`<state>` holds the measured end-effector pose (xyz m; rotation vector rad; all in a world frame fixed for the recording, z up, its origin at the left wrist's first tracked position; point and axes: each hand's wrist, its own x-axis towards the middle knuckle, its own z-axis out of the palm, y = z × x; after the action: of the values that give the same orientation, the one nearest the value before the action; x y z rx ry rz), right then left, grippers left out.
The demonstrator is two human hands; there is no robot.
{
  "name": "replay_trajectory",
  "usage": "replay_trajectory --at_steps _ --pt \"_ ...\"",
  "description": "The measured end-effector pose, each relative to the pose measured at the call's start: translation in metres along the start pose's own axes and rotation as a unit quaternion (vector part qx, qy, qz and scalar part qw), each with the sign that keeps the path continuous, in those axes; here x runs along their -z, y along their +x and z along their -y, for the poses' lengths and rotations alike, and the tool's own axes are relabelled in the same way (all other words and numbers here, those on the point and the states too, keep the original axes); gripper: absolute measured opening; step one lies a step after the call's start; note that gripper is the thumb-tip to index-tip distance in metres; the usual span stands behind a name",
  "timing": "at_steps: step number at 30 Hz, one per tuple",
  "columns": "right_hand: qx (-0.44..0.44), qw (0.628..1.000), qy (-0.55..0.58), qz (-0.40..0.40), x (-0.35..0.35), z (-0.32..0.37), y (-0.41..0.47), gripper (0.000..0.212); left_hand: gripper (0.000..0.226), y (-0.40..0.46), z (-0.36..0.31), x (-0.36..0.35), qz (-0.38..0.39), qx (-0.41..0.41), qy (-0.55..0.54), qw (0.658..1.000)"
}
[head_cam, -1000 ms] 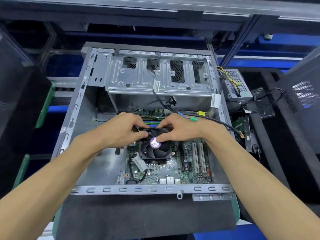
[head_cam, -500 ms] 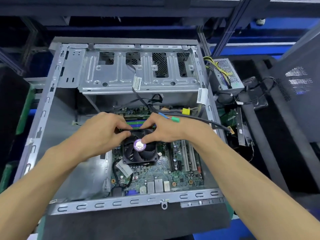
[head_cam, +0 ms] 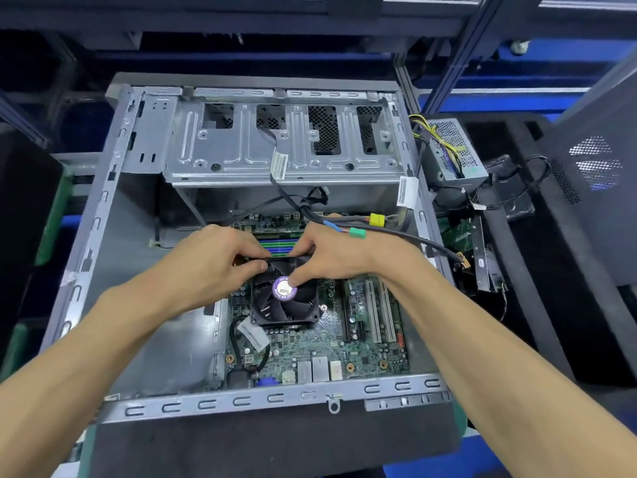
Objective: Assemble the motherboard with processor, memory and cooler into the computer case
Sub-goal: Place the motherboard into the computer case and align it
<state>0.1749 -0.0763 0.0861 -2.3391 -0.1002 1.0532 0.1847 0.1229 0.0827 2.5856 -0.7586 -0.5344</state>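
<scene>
Open computer case (head_cam: 103,208) lying flat, motherboard (head_cam: 344,353) seated inside, left hand (head_cam: 210,267) and right hand (head_cam: 334,257) both gripping cooler fan (head_cam: 284,294) far edge, right thumb on purple hub label (head_cam: 284,288)

Both bare forearms run out of the picture at the bottom corners. The left hand (head_cam: 213,263) and right hand (head_cam: 336,257) cover the far edge of the black finned cooler fan (head_cam: 284,300) — whether their fingers grip it cannot be told. The purple round hub label (head_cam: 284,289) is too small to read. Green and blue memory slots (head_cam: 279,244) show only as a sliver between the knuckles — the motherboard's far edge lies hidden under the grey steel drive cage (head_cam: 282,146).
</scene>
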Motion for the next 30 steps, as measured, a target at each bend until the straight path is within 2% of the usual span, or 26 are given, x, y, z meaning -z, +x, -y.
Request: replay_trajectory --at_steps 3,9,14,19,26,30 --pt "-0.004 1.0 0.002 0.003 0.0 0.0 0.002 0.031 0.021 0.0 0.0 0.0 0.003 0.002 0.012 1.0" --pt "0.003 0.999 0.034 0.0 0.0 0.003 0.003 0.044 0.022 0.001 0.001 0.0 0.005 -0.001 0.014 1.0" --pt "-0.001 1.0 0.022 -0.001 0.003 0.002 0.003 0.039 0.023 0.0 0.002 -0.001 0.011 -0.002 0.008 1.0" --pt "-0.009 0.999 0.027 -0.037 -0.006 0.0 0.01 0.04 0.025 -0.001 -0.001 -0.004 -0.003 0.01 0.008 1.0" --pt "0.015 0.999 0.011 -0.045 -0.004 -0.001 0.01 0.032 0.023 0.0 -0.005 -0.006 -0.027 0.021 0.053 0.998" --pt "0.016 0.998 0.044 -0.036 -0.006 -0.001 0.01 0.044 0.023 0.0 -0.005 -0.005 -0.027 0.022 0.05 0.998"
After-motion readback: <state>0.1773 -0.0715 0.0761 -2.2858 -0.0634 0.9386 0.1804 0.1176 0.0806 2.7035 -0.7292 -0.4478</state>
